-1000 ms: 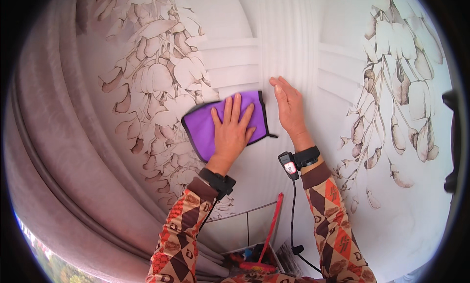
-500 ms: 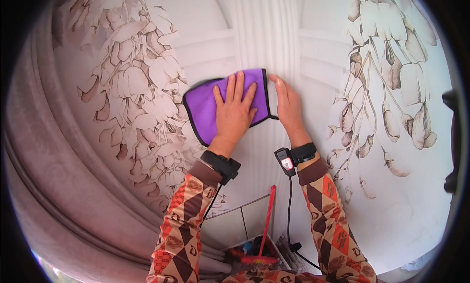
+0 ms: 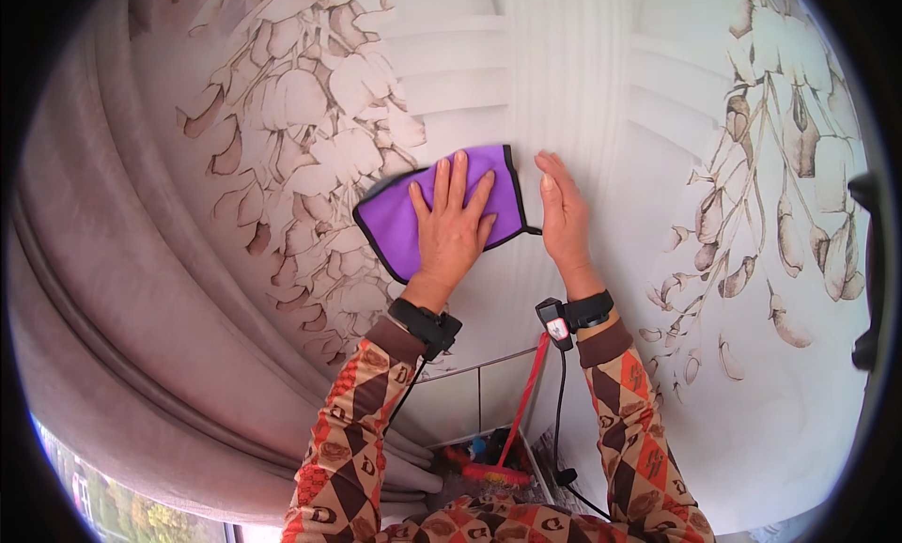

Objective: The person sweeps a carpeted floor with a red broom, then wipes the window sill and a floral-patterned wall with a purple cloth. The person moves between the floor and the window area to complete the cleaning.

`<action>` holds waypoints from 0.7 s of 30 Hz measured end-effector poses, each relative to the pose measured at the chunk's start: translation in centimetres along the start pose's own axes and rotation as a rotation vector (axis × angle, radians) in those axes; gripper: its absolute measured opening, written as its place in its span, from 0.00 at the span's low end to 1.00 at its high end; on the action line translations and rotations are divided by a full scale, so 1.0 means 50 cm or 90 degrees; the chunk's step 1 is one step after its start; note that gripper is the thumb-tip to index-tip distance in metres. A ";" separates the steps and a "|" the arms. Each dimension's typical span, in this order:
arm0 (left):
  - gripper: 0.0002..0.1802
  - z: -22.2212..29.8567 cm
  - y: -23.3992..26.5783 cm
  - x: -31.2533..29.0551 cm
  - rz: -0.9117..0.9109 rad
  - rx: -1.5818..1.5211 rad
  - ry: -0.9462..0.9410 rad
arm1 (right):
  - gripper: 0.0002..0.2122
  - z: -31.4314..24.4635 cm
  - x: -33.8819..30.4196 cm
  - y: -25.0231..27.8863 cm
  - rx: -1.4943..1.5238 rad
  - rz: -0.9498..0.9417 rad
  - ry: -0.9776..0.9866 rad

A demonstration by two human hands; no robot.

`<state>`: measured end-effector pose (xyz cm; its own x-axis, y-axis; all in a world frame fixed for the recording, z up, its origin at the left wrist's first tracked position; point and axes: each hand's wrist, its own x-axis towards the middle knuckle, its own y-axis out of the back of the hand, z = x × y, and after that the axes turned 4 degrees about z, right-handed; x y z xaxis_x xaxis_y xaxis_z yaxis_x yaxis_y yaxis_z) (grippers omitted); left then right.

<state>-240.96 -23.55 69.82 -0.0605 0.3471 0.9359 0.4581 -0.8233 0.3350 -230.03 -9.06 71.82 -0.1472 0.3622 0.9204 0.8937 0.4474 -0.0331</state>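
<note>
A purple cloth (image 3: 395,222) with black edging and a small black loop at its right corner lies against a pale wall (image 3: 564,83) printed with drooping brown-and-white flowers. My left hand (image 3: 451,231) presses flat on the cloth, its fingers stretched out and spread. Just right of the cloth, my right hand (image 3: 566,219) is turned edge-on with fingers extended and nothing in it. Whether it touches the wall I cannot tell. Each wrist wears a black strap with a small device and a cable.
Mauve curtains (image 3: 141,271) hang in folds along the left, with a window (image 3: 132,496) below them. A red-handled broom (image 3: 526,402) leans low in the middle, beside a box of mixed items (image 3: 460,452). Dark knobs (image 3: 863,193) stick out at the right edge.
My left hand and the cloth have slid left and down across the printed wall. My right hand has moved along with them, its fingers turning slightly. More window shows at lower left.
</note>
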 end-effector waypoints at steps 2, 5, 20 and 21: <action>0.36 -0.021 0.013 -0.001 0.015 0.024 -0.012 | 0.18 -0.016 -0.004 -0.012 0.013 -0.011 -0.002; 0.36 -0.035 -0.005 -0.101 -0.011 0.038 0.009 | 0.18 -0.019 -0.044 -0.036 0.009 -0.034 -0.010; 0.36 -0.200 0.100 -0.143 0.102 0.104 0.120 | 0.19 -0.090 -0.095 -0.135 0.009 -0.088 0.053; 0.35 -0.203 0.094 -0.161 0.096 0.104 0.130 | 0.19 -0.086 -0.104 -0.140 0.002 -0.095 0.061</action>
<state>-247.30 -34.78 65.00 -0.1510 0.1149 0.9818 0.6112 -0.7698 0.1841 -233.71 -17.60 68.96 -0.2362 0.2121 0.9483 0.8635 0.4934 0.1047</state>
